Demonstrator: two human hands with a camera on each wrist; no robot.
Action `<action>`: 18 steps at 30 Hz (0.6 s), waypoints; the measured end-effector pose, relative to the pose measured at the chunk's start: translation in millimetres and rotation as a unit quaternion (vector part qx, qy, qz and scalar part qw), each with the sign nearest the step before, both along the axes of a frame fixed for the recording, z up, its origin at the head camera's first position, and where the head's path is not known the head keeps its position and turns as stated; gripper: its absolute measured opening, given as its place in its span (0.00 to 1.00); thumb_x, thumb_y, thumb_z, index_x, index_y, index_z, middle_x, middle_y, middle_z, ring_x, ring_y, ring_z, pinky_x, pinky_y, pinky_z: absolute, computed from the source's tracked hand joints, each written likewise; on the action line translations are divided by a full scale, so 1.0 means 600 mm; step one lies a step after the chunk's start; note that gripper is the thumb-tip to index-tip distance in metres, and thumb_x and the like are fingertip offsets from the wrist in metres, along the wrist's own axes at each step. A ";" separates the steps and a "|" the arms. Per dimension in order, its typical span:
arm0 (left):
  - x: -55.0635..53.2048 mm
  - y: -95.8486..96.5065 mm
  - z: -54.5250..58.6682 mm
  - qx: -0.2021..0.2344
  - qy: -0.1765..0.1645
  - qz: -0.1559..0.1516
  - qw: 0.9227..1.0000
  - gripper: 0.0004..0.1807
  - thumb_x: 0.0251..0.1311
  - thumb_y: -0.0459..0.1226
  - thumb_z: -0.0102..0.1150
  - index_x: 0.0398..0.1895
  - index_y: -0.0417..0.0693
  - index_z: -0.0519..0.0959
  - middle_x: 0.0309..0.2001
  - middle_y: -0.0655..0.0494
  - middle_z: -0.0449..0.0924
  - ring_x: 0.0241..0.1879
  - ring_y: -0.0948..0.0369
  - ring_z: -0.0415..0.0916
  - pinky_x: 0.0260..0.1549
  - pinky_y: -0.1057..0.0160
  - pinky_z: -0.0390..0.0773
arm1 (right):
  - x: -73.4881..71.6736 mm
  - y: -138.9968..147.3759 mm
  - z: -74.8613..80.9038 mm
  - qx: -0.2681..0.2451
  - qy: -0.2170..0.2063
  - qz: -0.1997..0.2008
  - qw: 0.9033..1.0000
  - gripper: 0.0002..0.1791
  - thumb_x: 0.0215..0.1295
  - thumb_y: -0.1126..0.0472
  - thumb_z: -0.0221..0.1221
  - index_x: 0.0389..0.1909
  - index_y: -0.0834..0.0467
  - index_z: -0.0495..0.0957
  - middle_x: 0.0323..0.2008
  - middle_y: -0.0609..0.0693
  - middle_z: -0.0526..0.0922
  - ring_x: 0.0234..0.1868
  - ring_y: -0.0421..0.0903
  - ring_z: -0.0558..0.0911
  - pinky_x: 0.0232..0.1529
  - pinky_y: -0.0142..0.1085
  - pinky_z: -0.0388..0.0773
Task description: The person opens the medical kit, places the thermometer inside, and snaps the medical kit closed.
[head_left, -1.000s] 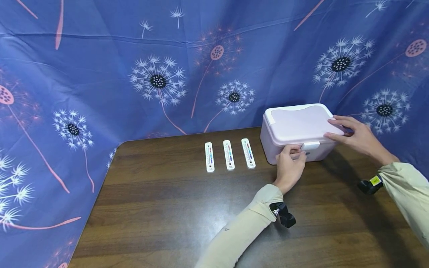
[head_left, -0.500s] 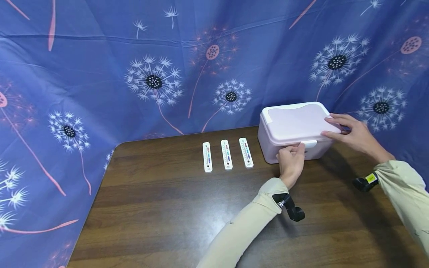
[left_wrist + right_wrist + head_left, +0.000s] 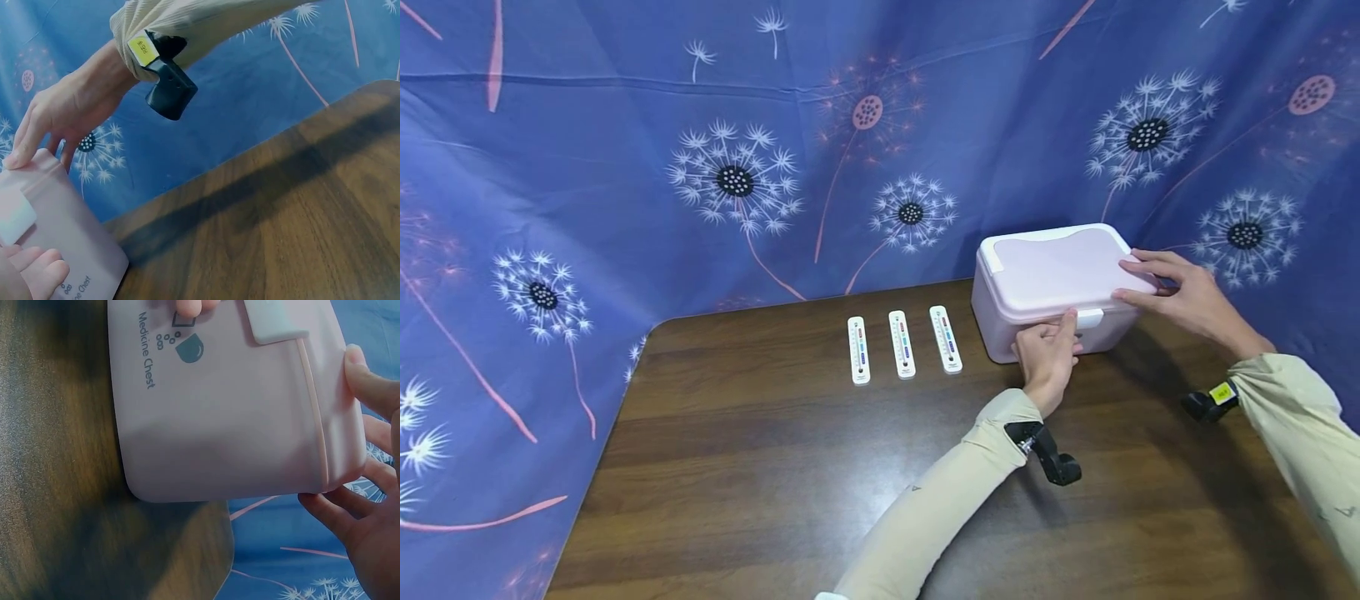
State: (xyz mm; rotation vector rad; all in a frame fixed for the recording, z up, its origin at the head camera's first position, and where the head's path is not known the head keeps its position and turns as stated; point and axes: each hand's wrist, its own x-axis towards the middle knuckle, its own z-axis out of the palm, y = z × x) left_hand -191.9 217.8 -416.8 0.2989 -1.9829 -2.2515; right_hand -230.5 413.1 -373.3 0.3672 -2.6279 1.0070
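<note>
A pale pink medicine chest [image 3: 1067, 267] with a white-edged lid stands closed against the back of the table. At its front, my left hand [image 3: 1045, 360] has its thumb at the left end of the white latch [image 3: 1091, 318] and its fingers curled just below. My right hand [image 3: 1195, 304] holds the right end of the lid, thumb near the front edge and fingers spread over the top and side. In the right wrist view the chest [image 3: 231, 431] carries the printed words "Medicine Chest", and left fingertips [image 3: 189, 306] touch its front below the latch.
Three white thermometers [image 3: 902, 344] lie in a row left of the chest, on the dark wooden table [image 3: 737, 467]. A blue dandelion-print cloth [image 3: 820, 150] hangs right behind the table edge.
My left hand has shifted its fingers at the latch, the thumb now up at its left end and the fingers lower. The right hand keeps its hold; the view has swung slightly right.
</note>
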 end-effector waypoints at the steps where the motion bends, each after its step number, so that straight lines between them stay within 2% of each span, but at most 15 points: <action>1: 0.000 0.000 0.000 0.007 0.002 0.001 1.000 0.16 0.55 0.46 0.65 0.22 0.41 0.84 0.17 0.50 0.82 0.17 0.57 0.81 0.11 0.68 0.74 | 0.000 -0.001 0.000 0.000 -0.001 -0.001 1.000 0.28 0.52 0.61 0.69 0.57 0.60 0.76 0.62 0.61 0.69 0.50 0.21 0.65 0.40 0.12 0.61; 10: -0.001 0.001 0.001 0.013 -0.008 0.005 1.000 0.17 0.54 0.47 0.65 0.21 0.42 0.84 0.16 0.50 0.81 0.17 0.57 0.81 0.12 0.63 0.76 | -0.001 -0.001 0.001 -0.009 0.002 -0.005 1.000 0.28 0.52 0.62 0.69 0.56 0.61 0.76 0.62 0.61 0.69 0.50 0.21 0.65 0.40 0.12 0.62; 15: 0.001 0.006 0.010 0.091 -0.031 0.006 0.995 0.15 0.53 0.43 0.67 0.22 0.38 0.83 0.18 0.45 0.81 0.18 0.57 0.81 0.14 0.59 0.78 | -0.002 -0.001 0.001 -0.011 0.011 -0.007 1.000 0.28 0.50 0.63 0.70 0.55 0.61 0.77 0.61 0.61 0.71 0.48 0.22 0.67 0.39 0.13 0.63; 18: 0.005 0.013 0.018 0.151 -0.040 0.031 0.987 0.12 0.51 0.38 0.68 0.21 0.35 0.81 0.21 0.42 0.81 0.18 0.59 0.79 0.16 0.55 0.79 | -0.004 -0.004 0.001 -0.012 0.007 -0.007 1.000 0.28 0.50 0.62 0.70 0.55 0.61 0.78 0.60 0.61 0.71 0.46 0.23 0.68 0.38 0.14 0.63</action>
